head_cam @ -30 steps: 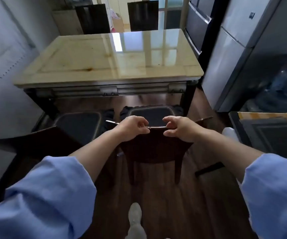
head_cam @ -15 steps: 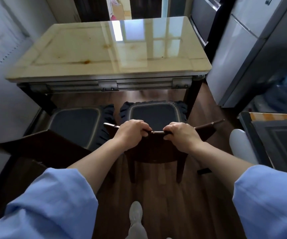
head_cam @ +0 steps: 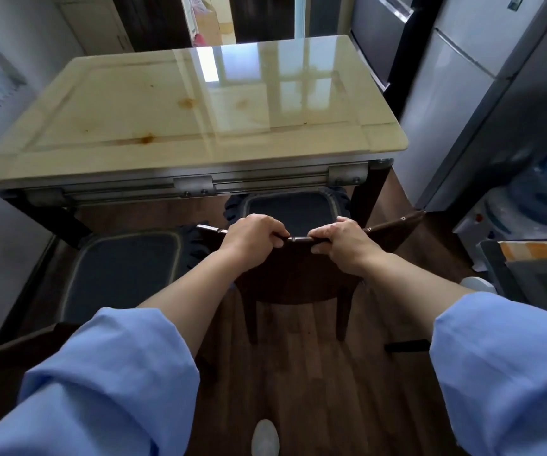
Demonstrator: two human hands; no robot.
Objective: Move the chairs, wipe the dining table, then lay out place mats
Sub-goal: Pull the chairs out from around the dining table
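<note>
Both hands, left hand (head_cam: 252, 238) and right hand (head_cam: 341, 241), clamp the chair's top rail (head_cam: 295, 239) (fingers curled over); I'd pull straight back, lifting slightly.

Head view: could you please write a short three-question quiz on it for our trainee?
1. True or false: the left hand and right hand both grip the chair's top rail.
2. Short answer: what marks the table's top?
3. Where is the second chair? A) left of the held one B) on the table C) stacked on the held one
Key: 1 true; 2 brown stains; 3 A.
</note>
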